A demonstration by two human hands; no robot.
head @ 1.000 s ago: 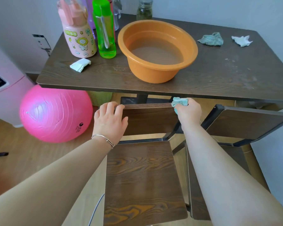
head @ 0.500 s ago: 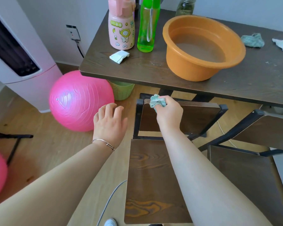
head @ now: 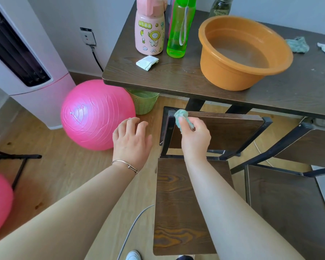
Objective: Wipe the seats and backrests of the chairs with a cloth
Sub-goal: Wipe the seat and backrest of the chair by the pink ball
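A dark wooden chair stands in front of me, with its seat (head: pixel 176 203) below and its backrest (head: pixel 229 132) tucked under the table edge. My right hand (head: pixel 195 139) grips a small teal cloth (head: pixel 181 117) and presses it on the top left corner of that backrest. My left hand (head: pixel 131 141) hovers to the left of the chair with its fingers spread, holding nothing and touching nothing. A second chair (head: pixel 289 203) of the same kind stands to the right.
The dark table (head: pixel 176 79) carries an orange basin (head: pixel 242 53) of water, a pink bottle (head: pixel 150 32), a green bottle (head: pixel 178 29), a folded white wipe (head: pixel 147 62), another teal cloth (head: pixel 297 45). A pink exercise ball (head: pixel 94 115), green bin (head: pixel 144 102) and pink-white appliance (head: pixel 23 59) stand left.
My right hand has slid the cloth along the backrest's top from its right end to its left corner. My left hand has let go of the backrest and now hangs free beside it.
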